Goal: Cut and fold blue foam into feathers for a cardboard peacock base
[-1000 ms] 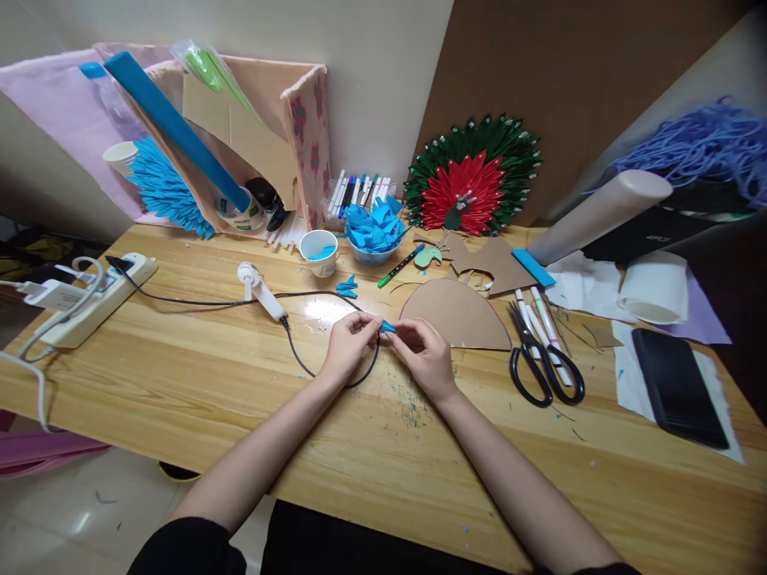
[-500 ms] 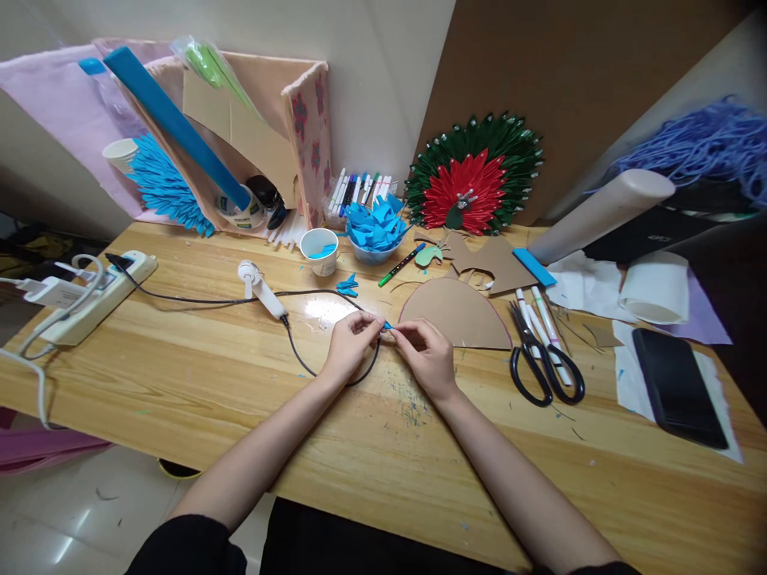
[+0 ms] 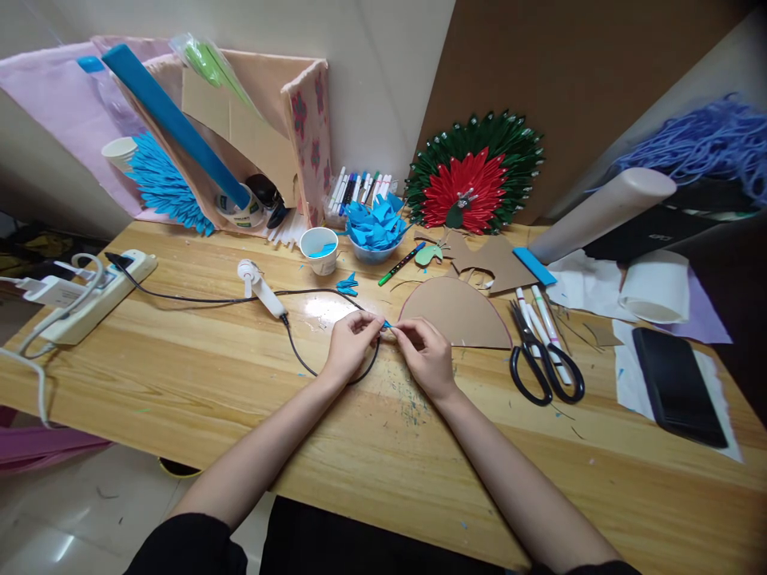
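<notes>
My left hand (image 3: 349,346) and my right hand (image 3: 427,355) meet over the middle of the wooden table (image 3: 197,383). Both pinch a small blue paper piece (image 3: 388,325) between their fingertips, just above the tabletop. Most of the piece is hidden by my fingers. A black cable (image 3: 300,359) loops under my left hand. A brown cardboard half-circle (image 3: 459,314) lies just beyond my right hand. Two folded blue paper pieces (image 3: 347,285) rest on the table behind my hands.
A bowl of blue paper bits (image 3: 372,231) and a paper cup (image 3: 319,251) stand at the back. A glue gun (image 3: 259,289) and power strip (image 3: 89,295) lie to the left. Scissors (image 3: 544,366), markers (image 3: 542,315) and a black phone (image 3: 677,385) lie to the right. A red-green paper fan (image 3: 473,180) leans on the wall.
My hands have closed in on the blue paper piece, so less of it shows between my fingertips. Nothing else on the table has moved.
</notes>
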`<action>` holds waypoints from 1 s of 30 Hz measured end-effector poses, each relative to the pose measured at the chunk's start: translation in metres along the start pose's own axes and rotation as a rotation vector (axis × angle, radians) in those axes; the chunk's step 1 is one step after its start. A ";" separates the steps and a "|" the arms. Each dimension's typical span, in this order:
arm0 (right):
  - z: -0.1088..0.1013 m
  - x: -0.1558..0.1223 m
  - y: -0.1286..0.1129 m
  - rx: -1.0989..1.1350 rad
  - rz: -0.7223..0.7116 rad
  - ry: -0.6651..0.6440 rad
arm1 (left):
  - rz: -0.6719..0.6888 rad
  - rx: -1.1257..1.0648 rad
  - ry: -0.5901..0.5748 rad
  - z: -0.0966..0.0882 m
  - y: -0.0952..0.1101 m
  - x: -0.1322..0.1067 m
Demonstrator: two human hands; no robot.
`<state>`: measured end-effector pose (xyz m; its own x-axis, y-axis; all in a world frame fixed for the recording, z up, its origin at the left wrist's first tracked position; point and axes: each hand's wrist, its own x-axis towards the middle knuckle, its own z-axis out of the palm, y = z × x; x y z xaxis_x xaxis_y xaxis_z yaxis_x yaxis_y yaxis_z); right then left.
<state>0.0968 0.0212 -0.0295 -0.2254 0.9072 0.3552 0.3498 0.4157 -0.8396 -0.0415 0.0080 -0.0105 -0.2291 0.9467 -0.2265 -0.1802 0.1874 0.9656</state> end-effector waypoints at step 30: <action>0.000 -0.002 -0.002 0.011 0.058 0.085 | 0.000 -0.009 -0.005 -0.002 -0.001 0.002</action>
<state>0.0965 0.0190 -0.0286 -0.1272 0.9323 0.3387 0.3496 0.3617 -0.8643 -0.0439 0.0088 -0.0116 -0.2239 0.9482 -0.2254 -0.1888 0.1847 0.9645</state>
